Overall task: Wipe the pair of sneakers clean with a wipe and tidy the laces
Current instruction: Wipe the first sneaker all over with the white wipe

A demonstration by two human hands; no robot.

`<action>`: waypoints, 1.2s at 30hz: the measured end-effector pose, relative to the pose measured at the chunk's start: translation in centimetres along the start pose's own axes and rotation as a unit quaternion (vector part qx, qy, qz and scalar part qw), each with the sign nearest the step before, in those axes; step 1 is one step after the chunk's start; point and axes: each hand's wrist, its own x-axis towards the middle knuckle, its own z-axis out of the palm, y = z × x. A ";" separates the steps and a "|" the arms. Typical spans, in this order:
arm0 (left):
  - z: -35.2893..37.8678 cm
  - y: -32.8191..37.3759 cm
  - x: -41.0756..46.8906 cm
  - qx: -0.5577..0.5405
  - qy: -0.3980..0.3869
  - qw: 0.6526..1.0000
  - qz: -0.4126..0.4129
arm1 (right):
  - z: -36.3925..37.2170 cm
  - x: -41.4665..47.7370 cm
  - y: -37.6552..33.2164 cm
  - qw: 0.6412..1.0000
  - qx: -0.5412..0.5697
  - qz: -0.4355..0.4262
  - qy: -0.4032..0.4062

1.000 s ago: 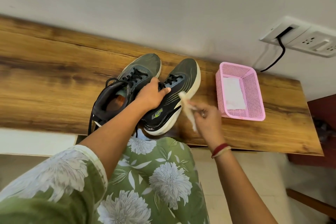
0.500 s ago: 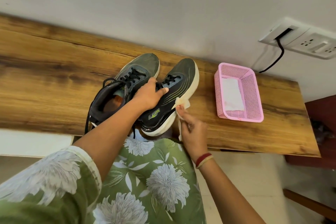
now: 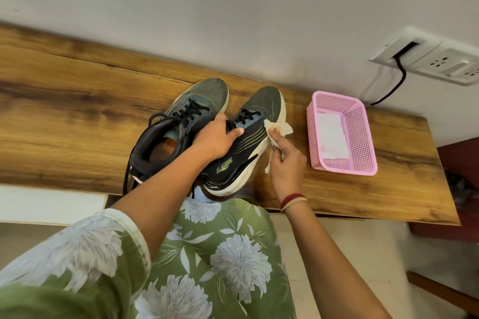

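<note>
Two dark green-black sneakers with white soles and black laces stand side by side on the wooden table [image 3: 77, 116], toes toward the wall. My left hand [image 3: 215, 138] grips the right sneaker [image 3: 248, 137] across its tongue and collar, tilting it a little. My right hand [image 3: 285, 160] holds a crumpled white wipe [image 3: 278, 128] pressed against that sneaker's outer side, near the laces. The left sneaker [image 3: 181, 122] rests untouched, its laces loose and one end hanging over the table's front edge.
A pink mesh basket [image 3: 363, 137] with a white wipe lying in it sits on the table right of the shoes. A wall socket panel [image 3: 435, 59] with a black cord is above it. My green floral clothing fills the foreground.
My right hand has carried the wipe from the sneaker's rear sole forward and up along its outer side to beside the laces. My left hand keeps its grip.
</note>
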 end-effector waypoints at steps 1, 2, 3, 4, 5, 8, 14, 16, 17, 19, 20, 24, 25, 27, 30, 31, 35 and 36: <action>0.1 0.1 0.0 0.006 0.003 1.000 0.001 | -0.2 -0.2 0.1 1.000 -0.006 -0.006 -0.005; 0.3 0.2 0.0 0.010 0.006 1.000 0.000 | -0.4 -0.6 0.2 1.000 -0.011 -0.009 -0.017; 0.4 0.2 0.0 0.011 0.009 1.000 -0.002 | -0.5 -1.0 0.2 0.999 -0.014 -0.009 -0.032; 0.5 0.2 0.1 0.010 0.010 1.000 -0.003 | -0.5 -1.5 0.1 0.999 -0.015 -0.010 -0.048; 0.5 0.1 0.1 0.009 0.009 1.000 -0.005 | -0.6 -2.1 0.0 0.998 -0.015 -0.016 -0.061; 0.3 -0.1 0.1 0.000 0.004 1.000 -0.005 | -1.1 -3.7 -0.6 0.993 -0.014 -0.042 -0.110; 0.0 -0.2 0.1 -0.014 -0.007 1.000 -0.003 | -3.5 -0.8 -1.5 0.971 0.208 0.077 -0.087; 0.0 -0.3 0.2 -0.019 -0.010 1.000 -0.002 | -3.4 0.9 -1.3 0.982 0.171 0.077 0.028; 0.0 -0.3 0.2 -0.021 -0.011 1.000 -0.002 | -3.1 1.5 -1.2 0.987 0.137 0.072 0.047; 0.1 -0.4 0.3 -0.021 -0.010 1.000 -0.002 | -2.1 1.7 -1.3 0.996 0.063 0.055 0.001; 0.1 -0.4 0.3 -0.021 -0.009 1.000 -0.002 | -1.4 1.3 -1.2 0.999 0.011 0.031 -0.030; 0.4 -0.2 0.3 -0.008 0.004 1.000 0.007 | 0.2 -0.8 -1.2 0.994 -0.109 -0.017 -0.015; 0.6 -0.2 0.3 0.002 0.011 1.000 0.008 | 0.3 -1.0 -1.3 0.994 -0.111 -0.002 -0.007; 1.0 -0.1 0.3 0.017 0.021 1.000 0.007 | 0.2 -1.5 -1.5 0.995 -0.102 0.014 -0.005; 1.0 0.0 0.2 0.017 0.019 1.000 0.007 | 0.1 -2.9 -2.0 0.997 -0.073 0.011 -0.026; 0.8 0.0 0.2 0.012 0.015 1.000 0.009 | -0.1 -3.6 -2.3 0.998 -0.058 0.005 -0.040; 0.3 -0.4 0.3 -0.021 -0.001 1.000 0.011 | -1.8 -3.7 -2.2 0.981 0.092 0.059 -0.162; 0.2 -0.5 0.3 -0.022 -0.004 1.000 0.010 | -2.4 -3.3 -2.1 0.968 0.154 0.085 -0.178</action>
